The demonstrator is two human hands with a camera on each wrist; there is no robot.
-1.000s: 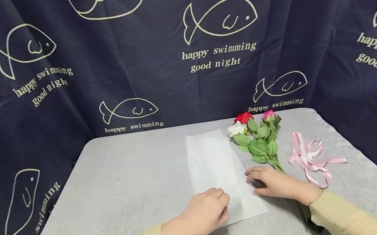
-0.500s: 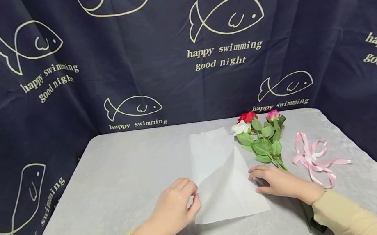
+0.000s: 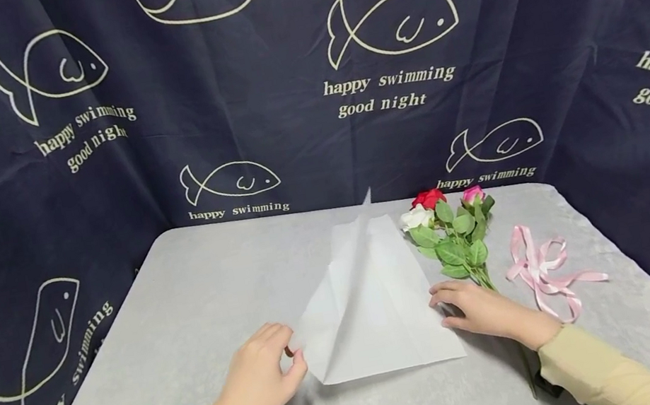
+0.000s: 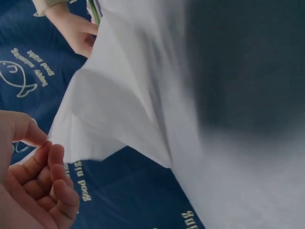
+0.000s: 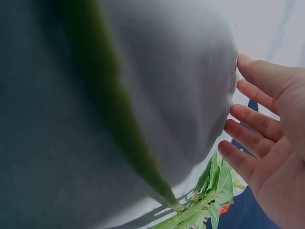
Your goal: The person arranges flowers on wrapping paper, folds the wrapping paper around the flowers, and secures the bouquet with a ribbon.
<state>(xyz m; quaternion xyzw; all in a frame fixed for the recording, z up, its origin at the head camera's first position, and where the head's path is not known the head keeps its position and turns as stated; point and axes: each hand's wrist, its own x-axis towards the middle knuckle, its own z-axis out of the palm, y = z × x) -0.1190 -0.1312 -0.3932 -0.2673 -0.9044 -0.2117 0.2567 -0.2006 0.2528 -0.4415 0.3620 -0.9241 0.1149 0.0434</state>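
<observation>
While the left hand (image 3: 255, 372) pinches the left edge of a white paper sheet (image 3: 395, 312) between thumb and forefinger, the right hand (image 3: 479, 311), with its fingers apart and almost straight, touches the right edge. This sheet lies, partly lifted, on the grey cloth-covered table (image 3: 229, 283). To its right are a curled pink satin ribbon (image 3: 533, 264) and, farther, red, white and pink leafy roses (image 3: 452, 253); behind hangs a navy fish-print curtain (image 3: 280, 88).
</observation>
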